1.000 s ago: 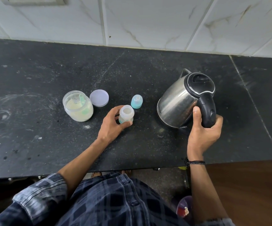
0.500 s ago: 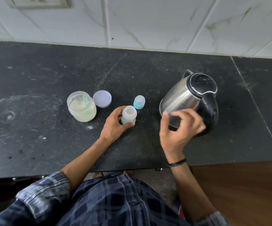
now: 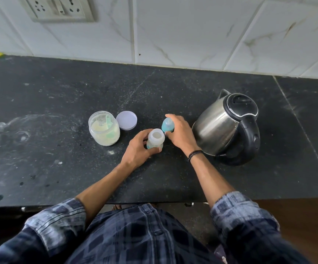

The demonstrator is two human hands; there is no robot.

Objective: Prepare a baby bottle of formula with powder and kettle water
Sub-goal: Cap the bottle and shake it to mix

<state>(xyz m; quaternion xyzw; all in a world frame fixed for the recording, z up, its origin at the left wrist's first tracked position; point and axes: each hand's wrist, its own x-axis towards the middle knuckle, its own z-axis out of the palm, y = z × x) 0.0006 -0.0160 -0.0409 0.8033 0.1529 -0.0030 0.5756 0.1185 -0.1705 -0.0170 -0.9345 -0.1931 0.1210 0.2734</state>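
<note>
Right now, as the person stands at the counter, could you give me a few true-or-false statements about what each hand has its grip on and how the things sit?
1. The left hand has its grip on the baby bottle. True.
2. The right hand has its grip on the handle of the kettle. False: it curls round the teal cap, and the kettle stands untouched on the counter.
3. The powder jar is closed. False: its lid lies beside it on the counter.
4. The baby bottle's mouth is uncovered. True.
5. A scoop sits inside the powder jar. True.
</note>
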